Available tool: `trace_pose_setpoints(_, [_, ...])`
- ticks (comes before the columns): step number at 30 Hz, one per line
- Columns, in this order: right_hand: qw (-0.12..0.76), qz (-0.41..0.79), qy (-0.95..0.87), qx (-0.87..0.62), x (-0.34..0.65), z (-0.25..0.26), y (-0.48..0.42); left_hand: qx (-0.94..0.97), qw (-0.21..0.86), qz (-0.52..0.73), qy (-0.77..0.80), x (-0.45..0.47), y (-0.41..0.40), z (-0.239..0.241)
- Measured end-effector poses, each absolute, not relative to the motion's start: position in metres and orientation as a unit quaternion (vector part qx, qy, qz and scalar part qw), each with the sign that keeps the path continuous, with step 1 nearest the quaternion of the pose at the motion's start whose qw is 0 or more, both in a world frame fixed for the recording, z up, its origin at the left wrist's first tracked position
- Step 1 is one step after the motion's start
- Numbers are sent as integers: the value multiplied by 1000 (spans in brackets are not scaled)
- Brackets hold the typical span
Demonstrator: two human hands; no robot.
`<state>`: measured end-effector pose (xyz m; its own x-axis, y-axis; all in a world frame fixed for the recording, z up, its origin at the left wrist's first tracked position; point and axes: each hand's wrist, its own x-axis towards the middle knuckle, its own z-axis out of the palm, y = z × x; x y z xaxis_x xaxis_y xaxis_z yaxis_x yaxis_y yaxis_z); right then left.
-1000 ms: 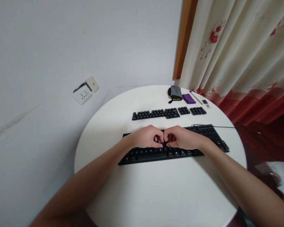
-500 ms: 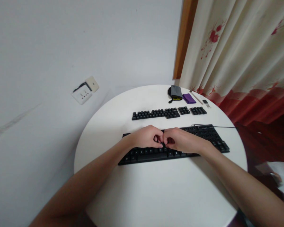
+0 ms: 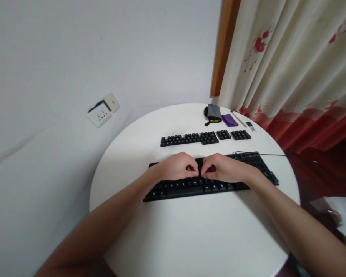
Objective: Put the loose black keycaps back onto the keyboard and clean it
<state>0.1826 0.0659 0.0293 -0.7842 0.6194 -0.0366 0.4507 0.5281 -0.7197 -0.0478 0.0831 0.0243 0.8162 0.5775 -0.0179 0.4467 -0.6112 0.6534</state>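
A black keyboard [image 3: 187, 191] lies across the white round table, with keys along its front rows and a partly bare-looking area on its right. Over its middle, my left hand [image 3: 178, 167] bends down with thumb and fingertips pinched together at the keys. My right hand [image 3: 223, 168] makes the same kind of pinch just beside it, a small gap between the two sets of fingertips. Whatever sits between the fingers is too small or hidden to name. Behind the keyboard, loose black keycaps [image 3: 181, 140] stand in grouped rows.
At the table's back right are a grey pouch [image 3: 214, 113], a folded purple cloth [image 3: 230, 120], a thin brush-like tool [image 3: 239, 118] and a small dark-and-clear tool [image 3: 251, 126]. A cable [image 3: 272, 155] runs off the right edge. Wall and curtain [image 3: 265, 77] border the table.
The fingertips of both hands, which touched each other, have parted slightly; my right hand has shifted a little to the right. The keyboard stays in place.
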Motion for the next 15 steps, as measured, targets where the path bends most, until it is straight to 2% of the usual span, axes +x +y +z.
trace_pose_setpoints(8, [116,411,-848,-314,183,26,69,873,320,87,357,-37,76,24])
trace_pose_setpoints(15, [107,421,-841,-322,183,23,71,873,332,76,348,-38,76,25])
